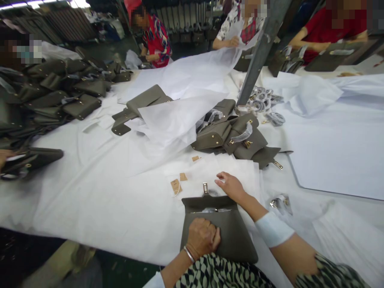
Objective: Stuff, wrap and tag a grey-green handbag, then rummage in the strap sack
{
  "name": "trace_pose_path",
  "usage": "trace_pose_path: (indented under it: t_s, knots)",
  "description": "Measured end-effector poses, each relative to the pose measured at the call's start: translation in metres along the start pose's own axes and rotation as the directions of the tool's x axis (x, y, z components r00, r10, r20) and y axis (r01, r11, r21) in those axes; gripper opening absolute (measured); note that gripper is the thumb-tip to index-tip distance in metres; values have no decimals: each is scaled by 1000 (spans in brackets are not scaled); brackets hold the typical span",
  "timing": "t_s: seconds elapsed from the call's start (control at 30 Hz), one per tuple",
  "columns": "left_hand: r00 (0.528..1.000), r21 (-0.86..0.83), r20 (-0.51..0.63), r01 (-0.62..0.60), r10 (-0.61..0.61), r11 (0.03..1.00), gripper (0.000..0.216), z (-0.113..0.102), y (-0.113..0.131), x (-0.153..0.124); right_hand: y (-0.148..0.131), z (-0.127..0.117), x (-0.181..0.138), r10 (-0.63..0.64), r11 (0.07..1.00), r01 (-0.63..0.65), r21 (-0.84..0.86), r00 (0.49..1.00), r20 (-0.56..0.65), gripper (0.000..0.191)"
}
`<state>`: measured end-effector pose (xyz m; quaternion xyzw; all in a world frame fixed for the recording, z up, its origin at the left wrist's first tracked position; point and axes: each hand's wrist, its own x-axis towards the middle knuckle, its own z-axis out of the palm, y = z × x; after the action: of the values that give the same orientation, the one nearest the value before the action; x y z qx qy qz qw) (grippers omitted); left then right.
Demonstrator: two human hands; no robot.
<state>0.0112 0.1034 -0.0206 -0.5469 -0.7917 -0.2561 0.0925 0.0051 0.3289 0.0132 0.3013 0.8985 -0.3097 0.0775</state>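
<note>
An olive-grey handbag (231, 240) lies in front of me with its flap open, away from me. A metal clasp (205, 188) on a short strap sticks out past the flap. My left hand (204, 236) rests closed on the bag's panel. Its fingers curl under, so whatever they might hold is hidden. Just beyond the flap, my right hand (230, 186) hovers over stacked white sheets (240, 172), fingers bent but apart and nothing in them. Brown paper tags (176, 187) lie to the left of the clasp, one with a white string.
More olive bags (228, 134) lie ahead under a loose white sheet (177, 116). At left is a large heap of bags (54, 90). A metal post (261, 52) stands by plastic-wrapped parts (264, 98). Several people work across the table; another person's hand (5, 156) shows at far left.
</note>
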Motion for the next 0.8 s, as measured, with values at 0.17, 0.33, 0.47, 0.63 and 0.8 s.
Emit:
trace_pose_path:
  t_s: [0.17,0.33,0.47,0.63,0.8]
  knots:
    - [995,0,16,-97,97,995,25,-11,0,8,-18,24,20,47,990,-48,-130,999,-8,41]
    - [992,33,78,-103,100,994,24,-33,-5,11,-10,32,28,61,997,-61,-38,998,-5,29]
    - [990,50,140,-17,10,999,23,-31,-7,2,0,31,26,-13,992,16,129,1000,-25,11]
    - [994,1,-38,-102,102,995,24,-28,-1,-2,-9,26,10,-132,934,153,322,988,-84,16]
    - [992,19,-79,-94,95,995,26,-31,-1,-3,-29,-14,-2,-77,661,135,739,991,-112,32]
